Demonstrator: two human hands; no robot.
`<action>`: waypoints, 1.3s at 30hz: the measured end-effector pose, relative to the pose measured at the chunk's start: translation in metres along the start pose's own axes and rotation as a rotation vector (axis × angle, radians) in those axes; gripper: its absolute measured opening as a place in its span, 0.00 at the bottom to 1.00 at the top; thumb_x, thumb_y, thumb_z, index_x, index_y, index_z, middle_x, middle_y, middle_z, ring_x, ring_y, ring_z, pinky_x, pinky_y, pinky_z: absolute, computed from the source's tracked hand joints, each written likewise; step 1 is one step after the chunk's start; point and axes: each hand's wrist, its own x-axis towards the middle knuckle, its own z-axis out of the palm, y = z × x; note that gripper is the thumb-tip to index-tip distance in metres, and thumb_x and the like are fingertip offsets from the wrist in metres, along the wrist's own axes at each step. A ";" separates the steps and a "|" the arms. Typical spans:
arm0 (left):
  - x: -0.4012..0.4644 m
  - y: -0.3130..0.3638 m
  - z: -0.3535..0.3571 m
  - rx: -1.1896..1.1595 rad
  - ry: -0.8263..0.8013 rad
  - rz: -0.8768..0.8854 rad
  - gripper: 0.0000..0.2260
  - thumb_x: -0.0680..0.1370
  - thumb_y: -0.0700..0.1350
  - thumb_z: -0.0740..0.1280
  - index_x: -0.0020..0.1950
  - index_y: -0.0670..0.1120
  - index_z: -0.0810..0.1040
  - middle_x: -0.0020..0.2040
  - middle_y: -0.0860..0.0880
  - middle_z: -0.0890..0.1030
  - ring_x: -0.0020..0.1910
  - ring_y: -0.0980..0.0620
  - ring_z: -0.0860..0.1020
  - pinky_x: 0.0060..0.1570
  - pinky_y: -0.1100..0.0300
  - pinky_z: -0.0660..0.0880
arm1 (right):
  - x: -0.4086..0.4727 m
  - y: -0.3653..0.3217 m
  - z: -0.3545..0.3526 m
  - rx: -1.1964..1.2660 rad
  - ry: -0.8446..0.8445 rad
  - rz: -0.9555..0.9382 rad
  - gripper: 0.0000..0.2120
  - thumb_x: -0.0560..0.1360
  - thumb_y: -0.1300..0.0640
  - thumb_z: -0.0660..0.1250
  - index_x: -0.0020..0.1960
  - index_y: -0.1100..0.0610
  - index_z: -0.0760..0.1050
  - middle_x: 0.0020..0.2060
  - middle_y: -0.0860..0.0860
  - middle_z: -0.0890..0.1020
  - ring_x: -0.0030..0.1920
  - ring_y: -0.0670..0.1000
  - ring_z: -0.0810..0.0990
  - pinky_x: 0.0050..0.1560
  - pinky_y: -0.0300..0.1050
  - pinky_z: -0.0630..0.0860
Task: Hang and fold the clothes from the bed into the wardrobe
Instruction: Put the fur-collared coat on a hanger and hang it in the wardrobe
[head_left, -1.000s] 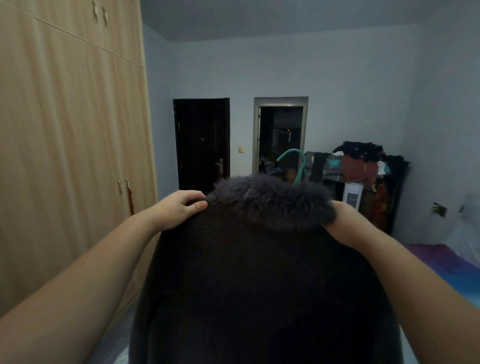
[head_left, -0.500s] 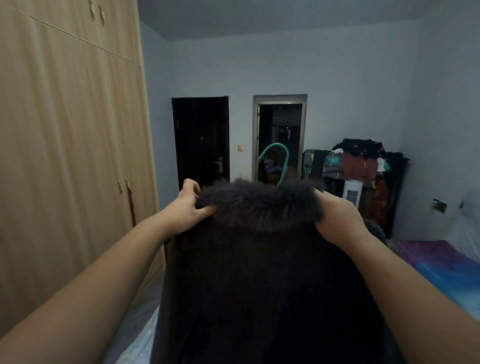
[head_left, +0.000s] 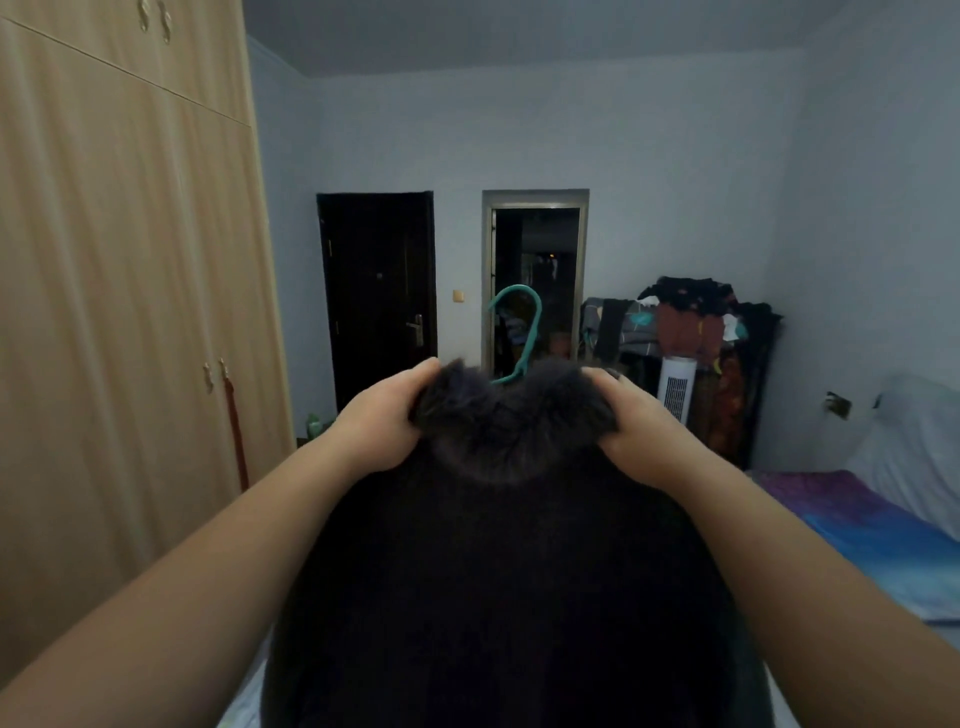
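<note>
Pinching the fur collar (head_left: 511, 423) closer together now, my left hand (head_left: 382, 423) and right hand (head_left: 636, 428) hold the coat (head_left: 493, 597) up; the hanger (head_left: 519, 338) hook shows higher. Wardrobe (head_left: 119, 312) closed leftward, bed (head_left: 883, 540) rightward.

A dark fuzzy coat with a grey fur collar (head_left: 511, 431) hangs between both hands: the left hand (head_left: 382, 426) and right hand (head_left: 636, 431) each grip a collar end. A teal plastic hanger hook (head_left: 524, 332) rises behind the collar, beside the closed light wooden wardrobe (head_left: 119, 291).

coat (head_left: 498, 597) hides hanger (head_left: 522, 332) below its hook.
</note>
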 end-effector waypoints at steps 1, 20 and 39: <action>-0.001 -0.003 -0.002 0.028 0.030 -0.009 0.15 0.78 0.44 0.67 0.56 0.62 0.69 0.47 0.59 0.81 0.49 0.53 0.80 0.49 0.49 0.77 | -0.001 0.007 -0.004 0.006 -0.026 0.017 0.24 0.79 0.56 0.66 0.70 0.38 0.66 0.60 0.38 0.74 0.60 0.43 0.74 0.60 0.45 0.72; -0.045 -0.037 -0.045 0.008 0.180 -0.055 0.11 0.75 0.47 0.66 0.57 0.56 0.73 0.51 0.55 0.81 0.55 0.49 0.81 0.55 0.43 0.76 | 0.013 -0.005 0.026 0.024 -0.141 -0.041 0.18 0.81 0.49 0.64 0.69 0.38 0.67 0.57 0.44 0.82 0.58 0.48 0.80 0.54 0.46 0.76; -0.263 -0.054 -0.220 0.273 0.460 -0.370 0.15 0.73 0.44 0.64 0.58 0.57 0.73 0.55 0.52 0.82 0.59 0.50 0.80 0.59 0.43 0.75 | 0.027 -0.226 0.135 0.587 -0.114 -0.514 0.06 0.78 0.60 0.68 0.47 0.50 0.80 0.53 0.43 0.81 0.55 0.40 0.79 0.59 0.33 0.71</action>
